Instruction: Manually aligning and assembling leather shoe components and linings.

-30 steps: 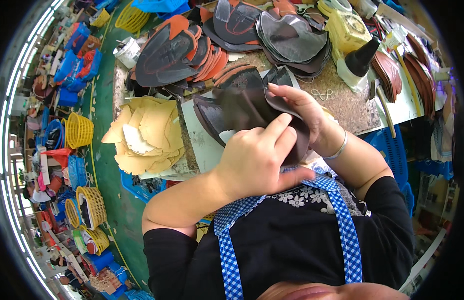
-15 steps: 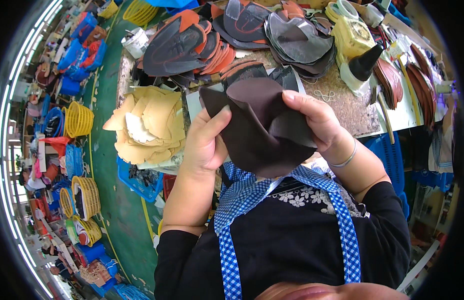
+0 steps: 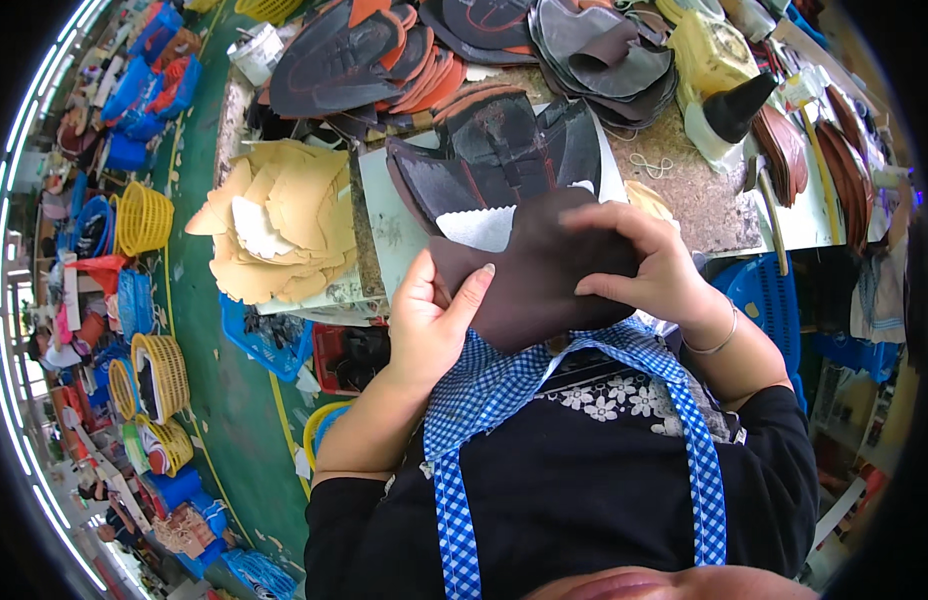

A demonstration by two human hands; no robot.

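In front of my apron I hold a dark brown leather piece [image 3: 539,285], flatter at its left and raised at its far edge. My left hand [image 3: 431,312] pinches its left edge, thumb on top and fingers underneath. My right hand [image 3: 664,262] curves around its right side, thumb and fingers on it, the fingertips slightly blurred. Just beyond lie stacked black shoe-upper pieces [image 3: 504,145] with reddish lines, and a white zigzag-edged piece [image 3: 476,229] partly under the leather. Both rest on a white board [image 3: 382,225].
Beige cut pieces [image 3: 304,215] are stacked at the left of the worktable [image 3: 719,205]. Farther back are black-and-orange pieces [image 3: 334,75] and a grey-black stack [image 3: 599,70]. To the right stand a black-nozzled bottle [image 3: 734,105] and a hammer [image 3: 769,215]. Blue baskets [image 3: 267,335] sit below.
The brown leather has gone from folded up to more flattened and lower. My right hand has shifted from its upper edge onto its right side. More of the black stack shows.
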